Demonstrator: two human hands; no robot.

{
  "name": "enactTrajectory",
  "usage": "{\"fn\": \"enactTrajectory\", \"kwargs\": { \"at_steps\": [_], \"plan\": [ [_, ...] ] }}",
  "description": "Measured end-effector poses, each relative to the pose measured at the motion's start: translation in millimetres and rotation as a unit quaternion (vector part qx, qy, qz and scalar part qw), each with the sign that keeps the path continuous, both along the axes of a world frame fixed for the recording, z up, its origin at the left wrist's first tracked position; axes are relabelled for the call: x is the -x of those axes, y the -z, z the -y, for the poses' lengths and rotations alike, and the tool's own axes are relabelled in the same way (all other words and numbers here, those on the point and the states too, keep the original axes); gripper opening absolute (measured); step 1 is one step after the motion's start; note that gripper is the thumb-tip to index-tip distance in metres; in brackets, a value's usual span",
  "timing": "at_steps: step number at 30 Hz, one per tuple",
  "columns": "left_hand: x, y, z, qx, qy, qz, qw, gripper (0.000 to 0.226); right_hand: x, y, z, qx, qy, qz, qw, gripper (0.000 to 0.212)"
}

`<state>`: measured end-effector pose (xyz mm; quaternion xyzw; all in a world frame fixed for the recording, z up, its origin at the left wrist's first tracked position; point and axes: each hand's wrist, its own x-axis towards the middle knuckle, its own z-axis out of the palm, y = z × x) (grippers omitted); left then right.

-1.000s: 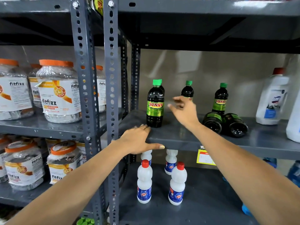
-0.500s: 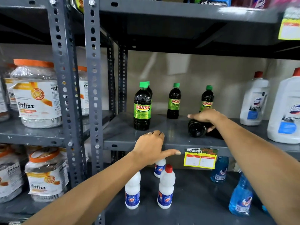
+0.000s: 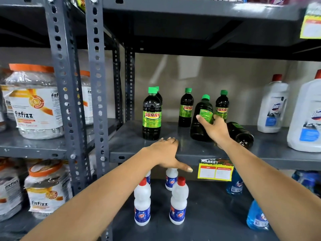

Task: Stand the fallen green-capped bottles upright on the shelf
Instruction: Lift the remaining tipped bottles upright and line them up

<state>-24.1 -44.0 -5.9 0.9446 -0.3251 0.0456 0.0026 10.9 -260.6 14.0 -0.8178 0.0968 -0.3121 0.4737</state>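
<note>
My right hand (image 3: pixel 215 129) grips a dark green-capped bottle (image 3: pixel 202 117) around its label; the bottle is nearly upright, tilted slightly right, with its base near the grey shelf (image 3: pixel 191 153). A second dark bottle (image 3: pixel 240 134) lies on its side just right of my hand, base toward me. Several green-capped SUNNY bottles stand upright: a front one (image 3: pixel 152 115), one close behind it, one at the back middle (image 3: pixel 186 108) and one at the back right (image 3: pixel 222 106). My left hand (image 3: pixel 168 153) rests flat on the shelf's front edge, thumb hanging below, holding nothing.
Large white jugs (image 3: pixel 272 105) (image 3: pixel 307 119) stand at the shelf's right end. White red-capped bottles (image 3: pixel 178 202) and blue bottles (image 3: pixel 257 216) stand on the shelf below. Orange-lidded fitfizz jars (image 3: pixel 36 103) fill the left rack, beyond grey uprights (image 3: pixel 94 84). A yellow price tag (image 3: pixel 215 171) hangs on the edge.
My right hand took hold of one lying bottle and tipped it up from flat to nearly upright. The other fallen bottle stayed down. My left hand stayed on the shelf edge.
</note>
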Motion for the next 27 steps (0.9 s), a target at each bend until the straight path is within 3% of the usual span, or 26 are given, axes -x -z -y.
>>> {"fn": "enactTrajectory", "kwargs": {
  "at_steps": [7,12,15,18,27],
  "plan": [
    [-4.2,6.7,0.9,0.017,-0.015,0.014,1.0,0.125,-8.2,11.0,0.6,0.007,-0.117,0.033,0.993,0.056],
    [-2.2,9.4,0.3,0.033,-0.023,0.034,0.999,0.124,-5.1,7.1,-1.2,-0.081,-0.174,0.031,0.981,0.045],
    [-2.2,10.5,-0.7,0.032,-0.027,0.036,0.998,0.123,-5.2,8.2,-1.6,-0.069,-0.157,0.031,0.985,0.055],
    [-2.5,9.6,-0.6,0.032,-0.024,0.039,0.998,0.122,-5.4,9.8,-1.0,-0.065,-0.149,0.03,0.986,0.083],
    [-0.4,8.1,-1.2,0.036,-0.02,0.046,0.998,0.12,-7.0,9.0,-1.5,-0.082,-0.19,0.008,0.978,0.084]
  ]
}}
